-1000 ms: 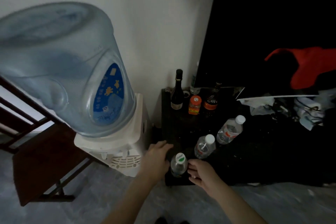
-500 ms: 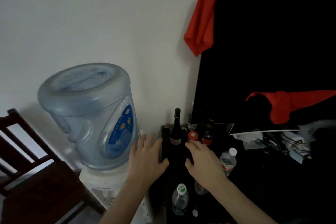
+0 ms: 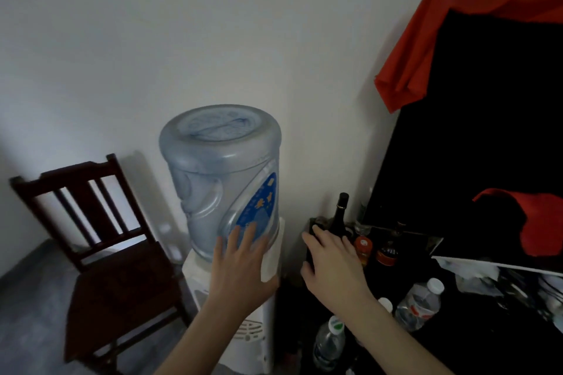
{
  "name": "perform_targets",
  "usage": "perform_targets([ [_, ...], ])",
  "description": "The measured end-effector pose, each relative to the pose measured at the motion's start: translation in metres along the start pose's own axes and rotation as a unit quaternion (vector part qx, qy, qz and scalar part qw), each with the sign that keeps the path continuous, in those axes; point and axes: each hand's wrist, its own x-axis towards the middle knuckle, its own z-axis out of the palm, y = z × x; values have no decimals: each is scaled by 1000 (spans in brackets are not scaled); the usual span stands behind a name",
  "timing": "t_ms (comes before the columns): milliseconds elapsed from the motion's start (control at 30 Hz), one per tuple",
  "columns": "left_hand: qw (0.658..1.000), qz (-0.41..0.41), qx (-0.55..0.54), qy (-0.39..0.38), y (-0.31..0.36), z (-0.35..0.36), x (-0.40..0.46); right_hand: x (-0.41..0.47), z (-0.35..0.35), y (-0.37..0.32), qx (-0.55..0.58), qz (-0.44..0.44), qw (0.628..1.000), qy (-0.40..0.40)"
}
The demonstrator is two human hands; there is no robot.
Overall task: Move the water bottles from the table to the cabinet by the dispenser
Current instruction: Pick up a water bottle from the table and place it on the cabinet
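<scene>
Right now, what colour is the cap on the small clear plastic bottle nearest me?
Green and white, on the small clear plastic bottle, seen in the head view.

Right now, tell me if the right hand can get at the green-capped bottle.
Probably yes. The right hand is open and holds nothing, raised over the dark cabinet top. The green-capped bottle stands upright just below the wrist, its cap uncovered, so pulling the hand back should reach it.

chair [image 3: 100,256] left | dispenser [image 3: 240,298] centre | water bottles [image 3: 420,304] on cabinet [image 3: 457,344] right
</scene>
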Motion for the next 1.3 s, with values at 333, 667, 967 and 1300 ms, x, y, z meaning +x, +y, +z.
perform_targets([
  [333, 976, -214, -42, 19, -41, -19, -73, 21, 3, -56, 14, -177, 982, -55],
  [667, 892, -450, -12, 42, -75, -59, -247, -32, 16, -184, 56, -390, 909, -137],
  [967, 765, -642, 27, 36, -71, -101, -456, -180, 11, -346, 62, -584, 795, -154],
  [1300, 606, -793, 56, 39, 5, -145, -682, -404, -21, -463, 67, -747, 640, -165],
])
